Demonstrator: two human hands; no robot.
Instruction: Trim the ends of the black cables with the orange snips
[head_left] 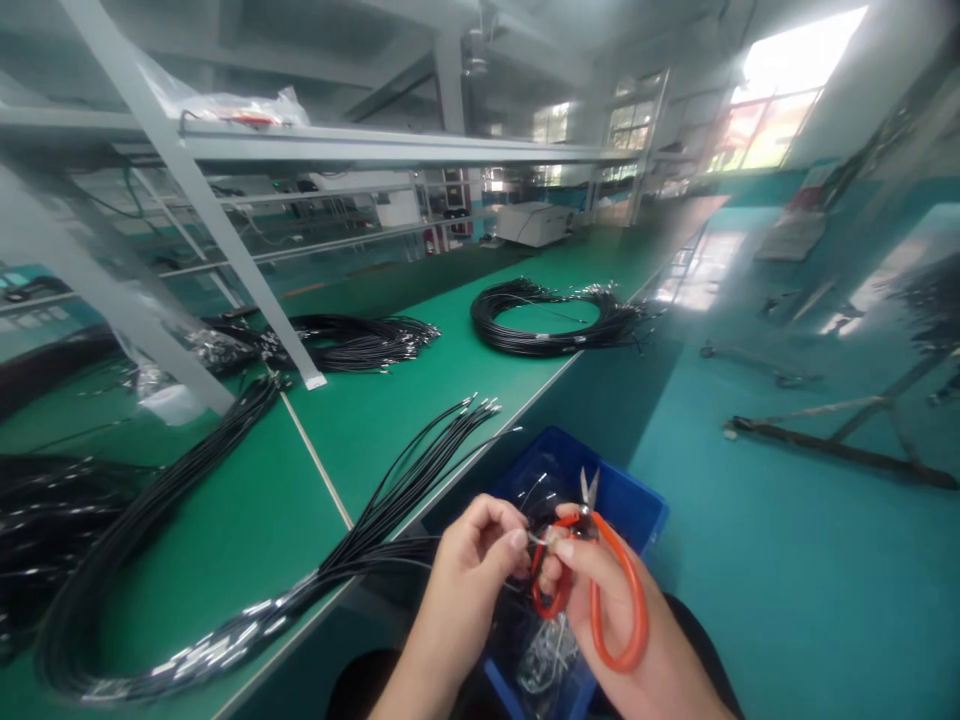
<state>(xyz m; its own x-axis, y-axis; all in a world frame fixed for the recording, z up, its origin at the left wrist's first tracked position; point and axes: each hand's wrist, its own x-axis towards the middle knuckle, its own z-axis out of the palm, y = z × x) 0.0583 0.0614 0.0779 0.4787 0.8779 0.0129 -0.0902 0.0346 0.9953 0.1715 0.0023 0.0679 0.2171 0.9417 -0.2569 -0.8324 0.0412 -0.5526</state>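
Note:
My right hand [600, 575] is closed with a pair of red-handled scissors [637, 600] hooked in it. The scissor blades point up and away, slightly apart. Thumb and finger of that hand also pinch the tip of a thin cable end. Facing it, my left hand [476, 565] is closed in a pinch on the same cable end [535, 538]. Black cables [420, 470] lie beside my left hand and reach over the bench edge. Under both hands stands a blue bin [649, 510] with clear plastic scraps [551, 650] inside.
On the green bench [420, 395] lie a coiled black cable bundle [525, 340] and further bundles at the left. A metal shelf frame [247, 250] rises from the bench. A white box [532, 224] sits farther back. Stand legs [840, 440] rest on the floor at the right.

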